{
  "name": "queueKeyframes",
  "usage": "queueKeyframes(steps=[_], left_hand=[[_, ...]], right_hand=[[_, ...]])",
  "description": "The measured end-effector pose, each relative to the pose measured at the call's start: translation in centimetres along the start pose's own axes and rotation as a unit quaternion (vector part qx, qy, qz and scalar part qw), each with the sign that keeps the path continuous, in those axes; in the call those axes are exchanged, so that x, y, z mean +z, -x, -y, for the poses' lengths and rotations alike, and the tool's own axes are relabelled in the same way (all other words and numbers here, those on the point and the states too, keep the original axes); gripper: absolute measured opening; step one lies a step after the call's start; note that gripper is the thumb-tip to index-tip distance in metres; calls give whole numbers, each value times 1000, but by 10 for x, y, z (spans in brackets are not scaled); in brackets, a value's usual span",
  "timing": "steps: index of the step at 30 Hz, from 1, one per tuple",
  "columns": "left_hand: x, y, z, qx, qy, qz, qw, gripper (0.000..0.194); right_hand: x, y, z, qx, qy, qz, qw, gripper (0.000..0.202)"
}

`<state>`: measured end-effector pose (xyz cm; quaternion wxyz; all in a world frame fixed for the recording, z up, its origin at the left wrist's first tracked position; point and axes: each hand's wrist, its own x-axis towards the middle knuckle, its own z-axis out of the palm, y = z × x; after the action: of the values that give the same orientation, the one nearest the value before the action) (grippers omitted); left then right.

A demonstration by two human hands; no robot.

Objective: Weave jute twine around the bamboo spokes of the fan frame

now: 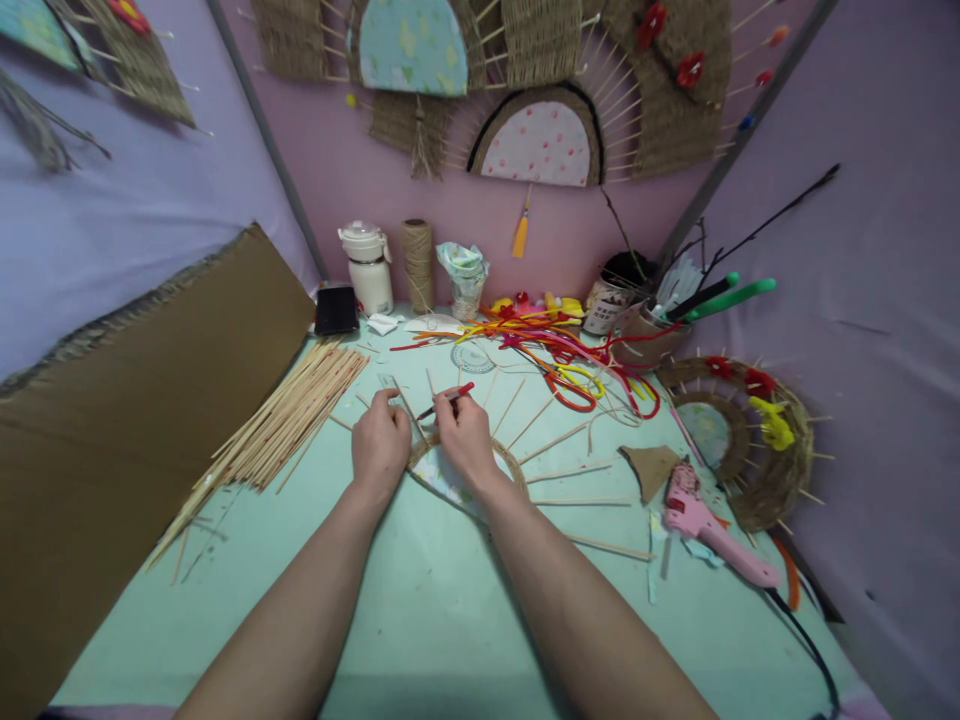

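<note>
My left hand (381,440) is closed on a narrow, clear strip that looks like a ruler (406,400), which slants down to the edge of a half-round woven piece (519,474). A red pen (466,388) is pinched in my right hand (466,438), its dark tip pointing left toward the strip. That half-round piece has a floral cloth middle (442,475) and a twine rim, partly covered by my right hand and forearm. Thin wooden sticks (581,502) fan outward from its rim across the table.
A pile of thin sticks (289,415) lies left beside a cardboard sheet (172,380). Coloured cords (540,330), orange-handled scissors (570,395) and a twine spool (418,265) are at the back. A pink glue gun (720,540) and a finished woven fan (787,480) lie right.
</note>
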<state>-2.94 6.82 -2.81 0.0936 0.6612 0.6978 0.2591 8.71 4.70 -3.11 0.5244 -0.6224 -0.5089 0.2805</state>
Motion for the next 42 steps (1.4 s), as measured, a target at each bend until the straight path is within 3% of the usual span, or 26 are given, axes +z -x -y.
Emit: queueKeyframes(steps=[42], left_hand=[[-2,0,-2,-2,-1,7,1000,34]], right_hand=[[-2,1,3,1,17,-3,1000,32]])
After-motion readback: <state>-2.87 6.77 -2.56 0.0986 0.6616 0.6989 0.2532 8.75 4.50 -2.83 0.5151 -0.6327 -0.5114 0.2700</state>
